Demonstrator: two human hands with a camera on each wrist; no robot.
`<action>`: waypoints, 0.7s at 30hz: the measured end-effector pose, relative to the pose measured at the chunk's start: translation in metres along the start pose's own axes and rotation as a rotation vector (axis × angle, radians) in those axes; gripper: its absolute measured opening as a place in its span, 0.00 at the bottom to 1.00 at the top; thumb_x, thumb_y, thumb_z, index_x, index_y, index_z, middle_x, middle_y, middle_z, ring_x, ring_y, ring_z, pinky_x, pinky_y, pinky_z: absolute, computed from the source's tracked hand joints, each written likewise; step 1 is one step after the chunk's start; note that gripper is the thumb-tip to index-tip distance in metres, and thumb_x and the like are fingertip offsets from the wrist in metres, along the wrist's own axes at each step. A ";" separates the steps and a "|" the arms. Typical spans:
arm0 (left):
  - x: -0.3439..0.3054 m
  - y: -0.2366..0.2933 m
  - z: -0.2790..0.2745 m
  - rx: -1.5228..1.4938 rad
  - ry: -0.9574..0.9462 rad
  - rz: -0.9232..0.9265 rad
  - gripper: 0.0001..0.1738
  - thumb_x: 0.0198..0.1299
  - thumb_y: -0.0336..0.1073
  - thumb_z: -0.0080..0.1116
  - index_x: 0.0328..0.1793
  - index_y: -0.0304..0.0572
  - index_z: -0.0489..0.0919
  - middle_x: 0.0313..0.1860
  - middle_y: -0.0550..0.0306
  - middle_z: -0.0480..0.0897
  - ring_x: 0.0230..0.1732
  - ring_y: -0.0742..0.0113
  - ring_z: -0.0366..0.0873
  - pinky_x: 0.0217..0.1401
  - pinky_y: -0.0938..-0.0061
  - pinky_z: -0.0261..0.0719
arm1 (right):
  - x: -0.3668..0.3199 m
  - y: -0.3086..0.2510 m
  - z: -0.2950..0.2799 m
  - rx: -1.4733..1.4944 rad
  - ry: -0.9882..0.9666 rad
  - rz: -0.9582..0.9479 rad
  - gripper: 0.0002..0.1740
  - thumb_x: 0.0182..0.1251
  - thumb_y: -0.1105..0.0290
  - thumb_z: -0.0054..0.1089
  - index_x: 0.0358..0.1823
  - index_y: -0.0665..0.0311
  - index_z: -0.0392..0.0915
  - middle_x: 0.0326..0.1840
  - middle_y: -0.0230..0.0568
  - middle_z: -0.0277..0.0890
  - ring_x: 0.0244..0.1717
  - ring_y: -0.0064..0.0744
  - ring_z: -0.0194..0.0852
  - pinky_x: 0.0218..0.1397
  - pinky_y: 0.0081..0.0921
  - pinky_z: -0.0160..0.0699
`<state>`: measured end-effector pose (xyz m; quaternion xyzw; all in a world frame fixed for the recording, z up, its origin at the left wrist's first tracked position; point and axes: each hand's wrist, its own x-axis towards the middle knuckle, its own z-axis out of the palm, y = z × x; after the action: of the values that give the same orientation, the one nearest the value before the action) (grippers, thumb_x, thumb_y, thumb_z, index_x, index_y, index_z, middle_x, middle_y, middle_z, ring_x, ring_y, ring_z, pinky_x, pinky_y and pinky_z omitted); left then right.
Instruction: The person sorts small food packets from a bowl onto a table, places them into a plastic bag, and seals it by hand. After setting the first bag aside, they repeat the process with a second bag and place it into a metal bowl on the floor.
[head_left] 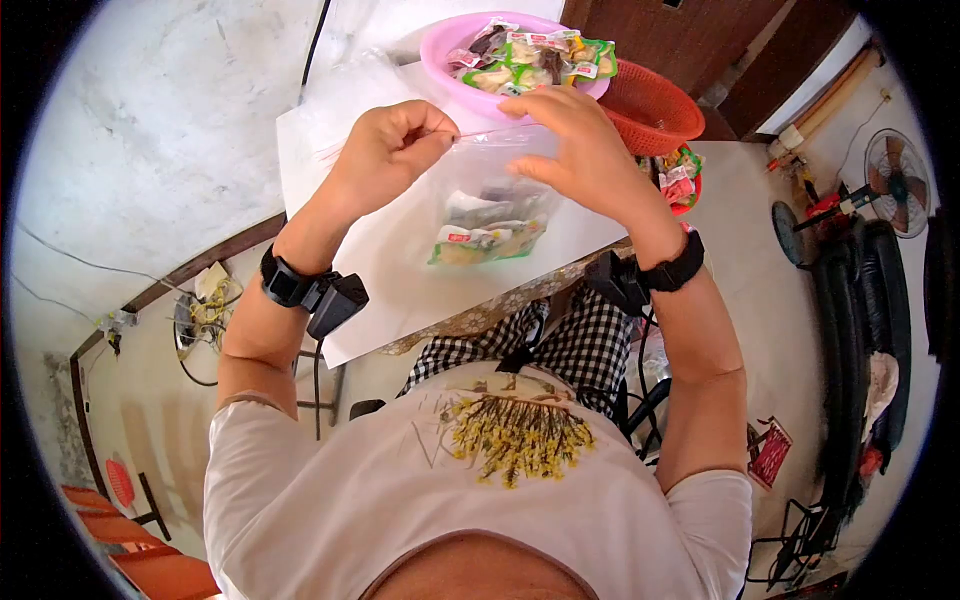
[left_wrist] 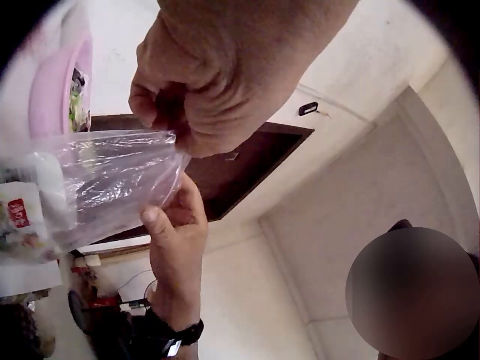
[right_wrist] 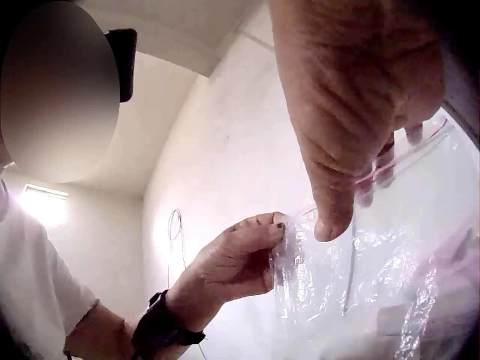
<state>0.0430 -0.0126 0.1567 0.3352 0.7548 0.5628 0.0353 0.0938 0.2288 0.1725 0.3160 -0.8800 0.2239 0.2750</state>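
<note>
A clear zip-top plastic bag (head_left: 490,170) hangs upright between both hands, over the white table. Small food packets (head_left: 490,240) with green and red print show through its lower part. My left hand (head_left: 395,155) pinches the bag's top corner between thumb and curled fingers. At the other end of the top edge is my right hand (head_left: 590,150), thumb and fingers spread apart. The right wrist view puts that hand's thumb (right_wrist: 335,214) on the near side of the bag, with fairly straight fingers behind the plastic near the red-lined seal.
Beyond the bag, a pink basin (head_left: 435,60) holds several similar packets. A red plastic basket (head_left: 650,110) stands beside it, with more packets (head_left: 680,180) in a red container below. Clear plastic (head_left: 350,90) lies at the back left of the white tabletop (head_left: 370,290).
</note>
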 end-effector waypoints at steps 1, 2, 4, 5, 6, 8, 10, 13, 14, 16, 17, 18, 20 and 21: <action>0.000 0.002 0.000 -0.004 -0.005 -0.006 0.05 0.65 0.28 0.57 0.40 0.33 0.81 0.29 0.69 0.78 0.30 0.84 0.70 0.34 0.85 0.70 | 0.004 0.002 -0.001 0.035 -0.058 0.017 0.18 0.54 0.68 0.69 0.47 0.64 0.78 0.45 0.42 0.78 0.49 0.43 0.74 0.56 0.36 0.70; -0.001 0.003 0.000 -0.009 -0.010 -0.011 0.05 0.65 0.28 0.57 0.40 0.33 0.81 0.30 0.68 0.78 0.30 0.84 0.70 0.34 0.85 0.70 | 0.006 0.003 -0.002 0.069 -0.116 0.034 0.16 0.55 0.68 0.69 0.44 0.65 0.79 0.42 0.41 0.79 0.47 0.42 0.74 0.53 0.35 0.71; -0.001 0.002 0.000 -0.022 -0.017 -0.004 0.05 0.65 0.28 0.57 0.41 0.33 0.80 0.30 0.68 0.79 0.31 0.84 0.70 0.35 0.85 0.70 | 0.005 0.004 0.000 0.132 -0.121 0.086 0.12 0.57 0.68 0.67 0.39 0.65 0.78 0.36 0.40 0.78 0.42 0.42 0.74 0.48 0.34 0.71; -0.002 0.002 0.000 -0.029 -0.020 -0.001 0.05 0.65 0.28 0.56 0.41 0.33 0.80 0.31 0.68 0.79 0.32 0.84 0.70 0.35 0.85 0.70 | 0.004 0.004 0.000 0.162 -0.124 0.112 0.10 0.58 0.68 0.66 0.37 0.66 0.78 0.33 0.39 0.78 0.40 0.41 0.74 0.45 0.34 0.70; -0.001 0.001 -0.001 -0.039 -0.022 0.006 0.05 0.65 0.28 0.57 0.41 0.33 0.80 0.31 0.68 0.79 0.32 0.84 0.70 0.36 0.85 0.71 | 0.004 0.004 0.000 0.147 -0.120 0.105 0.09 0.59 0.69 0.66 0.36 0.66 0.79 0.32 0.40 0.78 0.38 0.41 0.75 0.44 0.34 0.71; -0.001 -0.004 -0.002 -0.058 -0.027 0.019 0.05 0.66 0.28 0.57 0.42 0.33 0.80 0.32 0.68 0.79 0.33 0.84 0.70 0.37 0.85 0.71 | 0.002 0.003 0.000 0.118 -0.113 0.094 0.07 0.60 0.70 0.64 0.35 0.66 0.79 0.31 0.41 0.77 0.36 0.40 0.75 0.41 0.33 0.71; -0.001 -0.006 0.000 -0.070 -0.004 0.042 0.05 0.64 0.28 0.59 0.43 0.35 0.80 0.32 0.68 0.78 0.32 0.83 0.70 0.37 0.84 0.71 | 0.000 0.004 0.002 0.128 -0.110 0.086 0.07 0.61 0.70 0.63 0.35 0.66 0.79 0.31 0.41 0.76 0.35 0.40 0.75 0.39 0.33 0.71; 0.001 -0.007 0.002 0.006 0.002 0.087 0.06 0.60 0.27 0.62 0.44 0.36 0.81 0.32 0.67 0.78 0.31 0.81 0.71 0.36 0.83 0.72 | -0.001 0.003 0.005 0.160 -0.083 0.096 0.08 0.61 0.67 0.63 0.33 0.65 0.79 0.30 0.44 0.77 0.34 0.44 0.75 0.37 0.37 0.71; 0.002 -0.007 0.003 0.046 0.000 0.105 0.07 0.59 0.27 0.64 0.44 0.36 0.81 0.31 0.66 0.77 0.31 0.80 0.71 0.36 0.82 0.73 | -0.001 0.002 0.006 0.174 -0.071 0.102 0.09 0.60 0.66 0.63 0.31 0.65 0.79 0.29 0.45 0.77 0.33 0.46 0.75 0.36 0.40 0.71; 0.002 0.006 0.005 0.187 -0.041 0.088 0.07 0.58 0.24 0.64 0.43 0.35 0.81 0.35 0.66 0.79 0.36 0.81 0.74 0.41 0.83 0.75 | -0.001 0.000 0.005 0.203 -0.088 0.135 0.08 0.60 0.67 0.62 0.31 0.65 0.79 0.29 0.44 0.77 0.33 0.45 0.76 0.36 0.38 0.72; 0.001 0.010 0.005 0.257 -0.061 0.079 0.07 0.57 0.22 0.64 0.42 0.35 0.81 0.37 0.66 0.80 0.38 0.81 0.75 0.43 0.84 0.76 | -0.001 0.000 0.005 0.218 -0.096 0.152 0.08 0.60 0.68 0.62 0.32 0.65 0.79 0.29 0.44 0.77 0.33 0.44 0.76 0.37 0.37 0.72; 0.002 0.007 0.005 0.215 -0.059 0.060 0.07 0.57 0.21 0.64 0.41 0.35 0.81 0.37 0.65 0.80 0.38 0.81 0.76 0.43 0.83 0.76 | 0.000 0.000 0.005 0.237 -0.098 0.152 0.07 0.59 0.68 0.63 0.32 0.65 0.78 0.29 0.44 0.77 0.33 0.44 0.76 0.37 0.37 0.72; 0.006 -0.002 0.007 0.130 -0.058 0.025 0.06 0.56 0.21 0.64 0.40 0.35 0.82 0.36 0.65 0.80 0.38 0.80 0.77 0.44 0.83 0.77 | 0.000 -0.001 0.005 0.272 -0.100 0.154 0.07 0.58 0.69 0.63 0.32 0.65 0.78 0.30 0.44 0.77 0.34 0.42 0.77 0.38 0.35 0.73; 0.006 -0.003 0.007 0.107 -0.058 0.032 0.06 0.56 0.21 0.65 0.40 0.35 0.82 0.36 0.65 0.80 0.38 0.80 0.77 0.43 0.83 0.77 | -0.001 -0.001 0.005 0.273 -0.112 0.162 0.06 0.59 0.71 0.64 0.33 0.67 0.78 0.30 0.42 0.77 0.34 0.38 0.76 0.39 0.32 0.73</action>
<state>0.0396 -0.0039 0.1533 0.3650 0.7768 0.5123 0.0302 0.0937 0.2256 0.1689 0.2904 -0.8780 0.3447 0.1612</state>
